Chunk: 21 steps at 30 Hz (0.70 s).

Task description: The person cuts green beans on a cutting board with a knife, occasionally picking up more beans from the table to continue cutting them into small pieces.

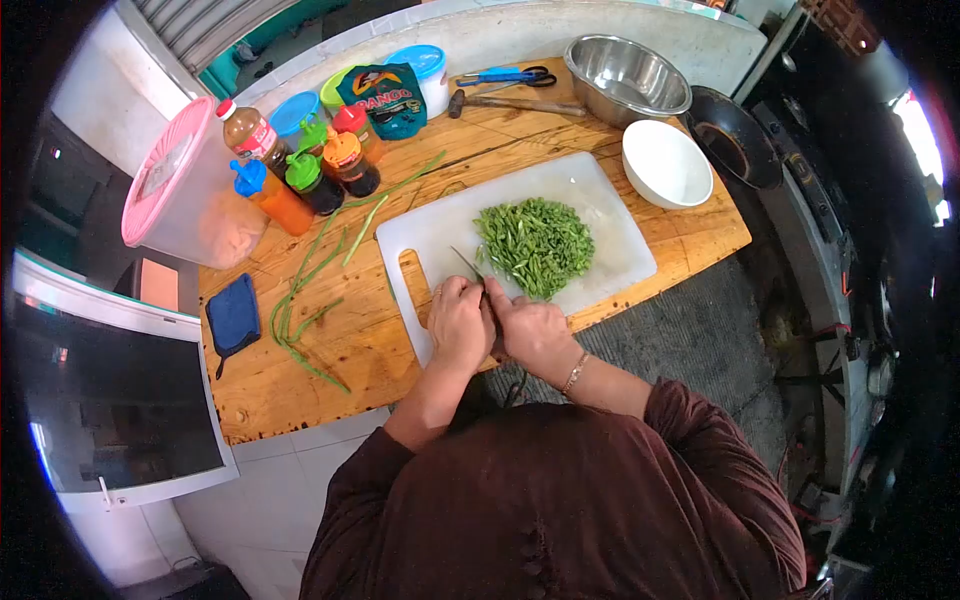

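A white cutting board (440,225) lies on the wooden table (330,350). A heap of chopped green beans (535,245) sits on the board's middle. My left hand (458,322) and my right hand (530,330) are pressed together at the board's near edge. A thin knife blade (466,262) sticks out from between them, pointing away from me. My right hand appears to grip its handle. My left hand's fingers are curled down beside the blade, and what they pin is hidden. Whole long beans (310,300) lie left of the board.
A white bowl (665,165) and a steel bowl (625,78) stand at the far right. Sauce bottles (320,165), a pink-lidded jar (185,190), a packet (385,98), scissors (505,76) and a hammer (510,102) line the back. A blue cloth (233,315) lies left. A dark wok (735,135) sits right.
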Tool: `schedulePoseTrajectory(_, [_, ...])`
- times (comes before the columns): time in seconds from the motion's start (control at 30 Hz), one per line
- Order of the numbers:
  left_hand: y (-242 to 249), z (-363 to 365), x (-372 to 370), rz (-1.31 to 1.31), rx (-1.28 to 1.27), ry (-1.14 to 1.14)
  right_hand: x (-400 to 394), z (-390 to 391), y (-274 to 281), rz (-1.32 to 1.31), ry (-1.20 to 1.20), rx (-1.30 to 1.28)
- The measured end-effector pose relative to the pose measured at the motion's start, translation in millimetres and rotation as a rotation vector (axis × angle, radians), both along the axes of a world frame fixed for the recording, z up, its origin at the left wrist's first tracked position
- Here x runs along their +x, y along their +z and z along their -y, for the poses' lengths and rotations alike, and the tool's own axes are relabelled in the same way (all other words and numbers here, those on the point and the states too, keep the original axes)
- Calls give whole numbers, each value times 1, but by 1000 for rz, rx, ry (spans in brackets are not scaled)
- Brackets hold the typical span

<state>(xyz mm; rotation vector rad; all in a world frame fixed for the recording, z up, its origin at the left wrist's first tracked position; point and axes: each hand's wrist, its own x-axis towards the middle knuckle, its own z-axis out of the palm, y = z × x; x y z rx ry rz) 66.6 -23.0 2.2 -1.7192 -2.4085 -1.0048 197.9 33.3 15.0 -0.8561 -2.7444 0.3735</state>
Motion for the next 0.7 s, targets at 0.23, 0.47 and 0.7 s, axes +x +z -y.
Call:
schedulePoseTrajectory(0.23, [-21,-5,-3,128,125,72,45,23,4,134,-30,-35])
schedulePoseTrajectory(0.47, [-12,-4,12,14,54,-23,22,5,2,98,-55,-25])
schedulePoseTrajectory(0.7, [-7,2,8,27,35,-143,30,-9,0,-18,-83,-76])
